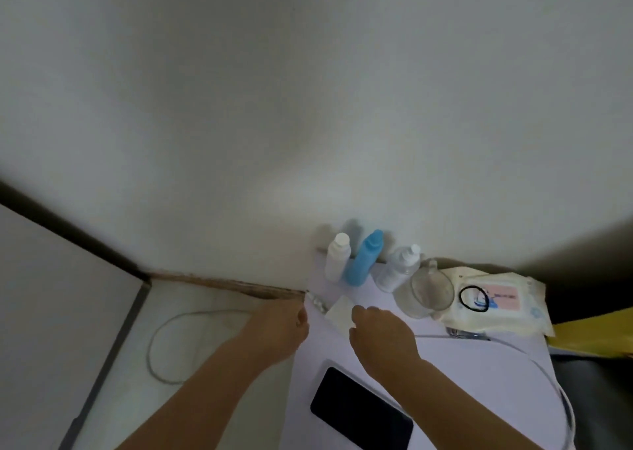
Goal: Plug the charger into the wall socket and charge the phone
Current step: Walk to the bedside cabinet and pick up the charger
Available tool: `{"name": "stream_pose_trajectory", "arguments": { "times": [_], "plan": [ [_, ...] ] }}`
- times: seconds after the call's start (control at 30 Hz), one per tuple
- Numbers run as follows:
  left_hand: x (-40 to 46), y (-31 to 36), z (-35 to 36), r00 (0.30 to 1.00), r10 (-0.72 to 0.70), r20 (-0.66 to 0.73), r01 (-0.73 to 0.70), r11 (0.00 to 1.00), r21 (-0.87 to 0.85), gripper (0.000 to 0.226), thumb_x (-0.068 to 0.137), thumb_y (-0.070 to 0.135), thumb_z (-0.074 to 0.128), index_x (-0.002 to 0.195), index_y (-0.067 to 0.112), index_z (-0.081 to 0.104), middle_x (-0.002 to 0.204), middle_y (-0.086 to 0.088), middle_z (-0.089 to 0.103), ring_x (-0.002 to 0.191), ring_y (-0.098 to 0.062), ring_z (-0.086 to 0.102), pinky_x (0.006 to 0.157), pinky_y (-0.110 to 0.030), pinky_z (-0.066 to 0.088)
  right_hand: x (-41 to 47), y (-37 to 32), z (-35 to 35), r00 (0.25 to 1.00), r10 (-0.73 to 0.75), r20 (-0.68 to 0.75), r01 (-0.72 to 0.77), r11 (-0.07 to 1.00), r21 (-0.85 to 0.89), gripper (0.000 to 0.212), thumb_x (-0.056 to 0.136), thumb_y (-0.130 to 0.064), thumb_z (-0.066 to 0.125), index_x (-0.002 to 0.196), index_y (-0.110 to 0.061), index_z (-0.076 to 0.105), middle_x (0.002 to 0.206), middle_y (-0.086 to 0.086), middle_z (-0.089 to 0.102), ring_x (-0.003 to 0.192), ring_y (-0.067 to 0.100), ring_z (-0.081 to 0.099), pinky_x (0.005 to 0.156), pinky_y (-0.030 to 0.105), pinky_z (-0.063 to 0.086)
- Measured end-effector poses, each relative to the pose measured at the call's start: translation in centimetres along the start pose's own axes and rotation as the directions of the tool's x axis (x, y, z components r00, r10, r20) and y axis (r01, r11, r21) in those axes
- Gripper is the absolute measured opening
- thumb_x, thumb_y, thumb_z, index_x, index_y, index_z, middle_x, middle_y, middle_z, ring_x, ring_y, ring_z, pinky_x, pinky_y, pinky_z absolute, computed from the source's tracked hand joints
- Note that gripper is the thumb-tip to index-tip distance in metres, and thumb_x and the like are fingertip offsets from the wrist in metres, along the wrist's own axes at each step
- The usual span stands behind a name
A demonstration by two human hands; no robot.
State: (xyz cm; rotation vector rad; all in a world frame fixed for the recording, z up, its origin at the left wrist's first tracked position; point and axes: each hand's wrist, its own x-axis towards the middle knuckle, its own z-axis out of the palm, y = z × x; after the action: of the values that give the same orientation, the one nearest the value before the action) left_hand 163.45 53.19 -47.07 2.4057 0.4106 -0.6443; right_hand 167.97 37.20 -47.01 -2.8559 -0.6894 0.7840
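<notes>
A black phone [361, 412] lies screen up on the white table [479, 374], near its front. Beyond it, a white charger block [338, 310] rests on the tabletop between my hands. My right hand [382, 335] is closed over the block's right side. A white cable [534, 357] trails from under that hand to the table's right edge. My left hand [282, 328] is at the table's left edge, fingers pinched on a small cable plug [317, 304] that points toward the wall. No wall socket shows on the plain white wall [308, 107].
White bottle [337, 256], blue bottle [364, 258], clear bottle [399, 266] and a glass mug [428, 290] stand at the table's back. A wipes pack [503, 309] with a black hair tie [474, 299] lies right. A cable loop [164, 347] lies on the floor left.
</notes>
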Motion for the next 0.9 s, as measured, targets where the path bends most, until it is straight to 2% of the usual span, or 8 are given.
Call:
{"name": "stream_pose_trajectory", "arguments": {
  "times": [0.03,0.1,0.23,0.4,0.6,0.7,0.8,0.9],
  "plan": [
    [0.5,-0.4,0.6,1.0,-0.008,-0.001,0.008,1.0,-0.009,0.01,0.087,0.019,0.042,0.085,0.016,0.052,0.086,-0.001,0.055,0.08,-0.014,0.049,0.052,-0.02,0.029,0.6,0.0,0.7,1.0,0.014,-0.009,-0.014,1.0,0.003,0.022,0.095,-0.021,0.038,0.112,-0.013,0.048,0.104,0.006,0.059,0.103,0.026,0.058,0.083,0.034,0.047],
    [1.3,-1.1,1.6,1.0,-0.023,0.004,0.023,1.0,-0.016,0.014,0.088,0.02,0.043,0.09,0.015,0.055,0.093,-0.005,0.059,0.08,-0.014,0.048,0.056,-0.022,0.029,1.7,0.0,2.1,0.999,0.038,-0.026,-0.038,0.999,-0.001,0.03,0.094,-0.026,0.04,0.12,-0.011,0.044,0.117,0.009,0.055,0.107,0.025,0.054,0.085,0.035,0.046],
    [2.2,-2.4,3.2,0.998,-0.051,0.048,0.053,0.998,-0.042,0.018,0.089,0.024,0.044,0.101,0.017,0.055,0.105,-0.006,0.061,0.085,-0.014,0.049,0.07,-0.02,0.034,3.4,0.2,4.6,0.993,0.102,-0.055,-0.102,0.995,0.005,0.051,0.09,-0.04,0.047,0.131,-0.012,0.034,0.124,0.009,0.048,0.112,0.025,0.048,0.088,0.035,0.044],
    [3.0,-3.2,4.0,0.997,-0.07,0.03,0.071,0.997,-0.038,0.023,0.088,0.023,0.046,0.106,0.013,0.055,0.114,-0.009,0.061,0.099,-0.022,0.055,0.074,-0.022,0.035,4.9,0.3,6.9,0.986,0.14,-0.093,-0.14,0.99,0.012,0.078,0.085,-0.05,0.051,0.142,-0.01,0.017,0.13,0.011,0.042,0.118,0.026,0.044,0.093,0.037,0.042],
    [3.3,-3.2,4.0,0.999,-0.047,0.022,0.047,0.999,-0.018,0.027,0.089,0.022,0.045,0.113,0.013,0.053,0.118,-0.009,0.06,0.104,-0.022,0.054,0.074,-0.021,0.034,5.8,0.4,7.7,0.983,0.153,-0.106,-0.149,0.988,0.041,0.065,0.084,-0.043,0.057,0.133,-0.011,0.029,0.121,0.009,0.047,0.11,0.024,0.048,0.085,0.034,0.046],
    [2.9,-3.0,3.4,1.0,-0.016,-0.025,0.016,1.0,-0.003,0.027,0.089,0.021,0.046,0.114,0.013,0.052,0.116,-0.008,0.061,0.104,-0.021,0.054,0.066,-0.017,0.028,5.6,0.5,7.6,0.983,0.155,-0.099,-0.144,0.983,0.112,0.056,0.083,-0.039,0.059,0.125,-0.012,0.034,0.118,0.009,0.049,0.109,0.024,0.048,0.085,0.034,0.048],
    [2.2,-2.5,2.7,0.998,-0.001,-0.059,0.0,1.0,-0.029,0.026,0.089,0.02,0.046,0.113,0.013,0.053,0.113,-0.007,0.062,0.097,-0.018,0.054,0.061,-0.016,0.026,4.9,0.3,6.6,0.979,0.174,-0.105,-0.15,0.967,0.208,0.053,0.082,-0.04,0.061,0.12,-0.013,0.037,0.116,0.008,0.05,0.109,0.024,0.049,0.087,0.033,0.047],
    [1.0,-1.8,2.1,0.997,0.001,-0.077,-0.007,0.997,-0.08,0.024,0.087,0.019,0.047,0.11,0.015,0.054,0.109,-0.005,0.063,0.083,-0.012,0.049,0.068,-0.018,0.034,3.5,-0.3,5.0,0.977,0.175,-0.119,-0.132,0.943,0.305,0.057,0.079,-0.044,0.061,0.121,-0.014,0.038,0.115,0.007,0.051,0.107,0.023,0.05,0.085,0.032,0.046]
  ]
}}
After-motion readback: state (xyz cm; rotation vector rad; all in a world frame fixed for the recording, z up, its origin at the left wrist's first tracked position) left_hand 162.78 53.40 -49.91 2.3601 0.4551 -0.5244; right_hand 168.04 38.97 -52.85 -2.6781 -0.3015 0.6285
